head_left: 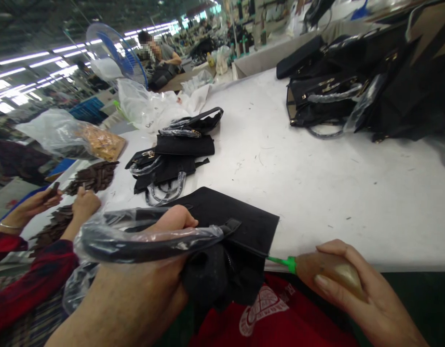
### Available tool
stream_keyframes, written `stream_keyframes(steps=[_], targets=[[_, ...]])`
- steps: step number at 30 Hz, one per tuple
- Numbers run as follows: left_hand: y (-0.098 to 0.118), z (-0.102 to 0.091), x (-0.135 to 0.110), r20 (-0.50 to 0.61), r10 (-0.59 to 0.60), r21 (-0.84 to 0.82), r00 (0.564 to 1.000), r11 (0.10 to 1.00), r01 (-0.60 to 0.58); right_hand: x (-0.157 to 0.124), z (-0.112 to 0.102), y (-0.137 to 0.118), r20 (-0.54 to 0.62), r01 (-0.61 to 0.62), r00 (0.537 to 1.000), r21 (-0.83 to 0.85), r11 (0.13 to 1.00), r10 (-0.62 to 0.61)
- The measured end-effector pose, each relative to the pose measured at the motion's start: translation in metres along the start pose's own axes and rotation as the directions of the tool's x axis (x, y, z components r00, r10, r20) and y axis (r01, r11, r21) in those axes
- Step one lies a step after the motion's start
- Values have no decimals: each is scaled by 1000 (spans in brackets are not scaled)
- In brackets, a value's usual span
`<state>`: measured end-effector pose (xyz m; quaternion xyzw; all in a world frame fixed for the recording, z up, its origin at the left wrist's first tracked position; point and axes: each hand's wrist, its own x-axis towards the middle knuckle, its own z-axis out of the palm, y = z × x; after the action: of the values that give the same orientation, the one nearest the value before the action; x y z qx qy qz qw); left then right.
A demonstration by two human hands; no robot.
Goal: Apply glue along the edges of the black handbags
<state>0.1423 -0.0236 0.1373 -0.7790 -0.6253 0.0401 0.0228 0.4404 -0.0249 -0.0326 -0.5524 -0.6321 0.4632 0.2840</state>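
A black handbag point(218, 207) is gripped in my left hand point(153, 270) at the table's front edge, tilted toward me. Its handle point(146, 246), wrapped in clear plastic, loops over my wrist. In my right hand point(363, 284) lies a brownish squeeze bottle point(319, 270) with a narrow green nozzle point(280, 261). The nozzle tip meets the bag's lower right corner edge, where I cannot tell whether it touches or sits just apart. My left fingers are partly hidden behind the bag.
Several black bags point(171, 154) with wrapped handles lie beyond my left hand. A larger heap of black bags point(334, 91) sits at the right rear. To the left, a co-worker's hands point(85, 202) handle dark brown strips point(94, 178). Plastic bags point(142, 106) and a blue fan point(117, 53) stand behind.
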Motion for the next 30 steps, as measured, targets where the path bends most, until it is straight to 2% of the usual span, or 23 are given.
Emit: stream_keyframes(steps=[4, 8, 12, 16, 20, 23, 25, 28, 30], targets=[[0, 0, -2, 13, -27, -34, 1000, 999, 27, -1, 1, -2, 85, -28, 996, 49, 998, 24], [2, 0, -2, 30, -49, -50, 998, 997, 51, -3, 2, 5, 4, -110, 994, 85, 990, 110], [3, 1, 1, -26, 7, -60, 1000, 998, -9, -6, 5, 4, 106, -119, 989, 136, 984, 105], [3, 2, 2, -47, 5, -72, 999, 997, -9, -9, 8, -1, 16, -144, 990, 84, 986, 143], [4, 1, 2, -60, 30, -60, 998, 998, -34, -12, 9, -2, 69, -146, 988, 167, 975, 137], [6, 0, 3, -53, 13, -53, 999, 998, -16, -15, 10, -2, 40, -149, 989, 143, 978, 145], [6, 0, 3, -56, 8, -45, 998, 999, -11, -20, 10, -4, 44, -177, 984, 175, 969, 172], [6, 0, 3, -73, 24, -23, 997, 999, -26, -28, 9, -10, 73, -265, 964, 311, 913, 255], [5, 0, 3, -73, 19, -33, 997, 999, -22, -30, 10, -15, 51, -270, 962, 319, 909, 267]])
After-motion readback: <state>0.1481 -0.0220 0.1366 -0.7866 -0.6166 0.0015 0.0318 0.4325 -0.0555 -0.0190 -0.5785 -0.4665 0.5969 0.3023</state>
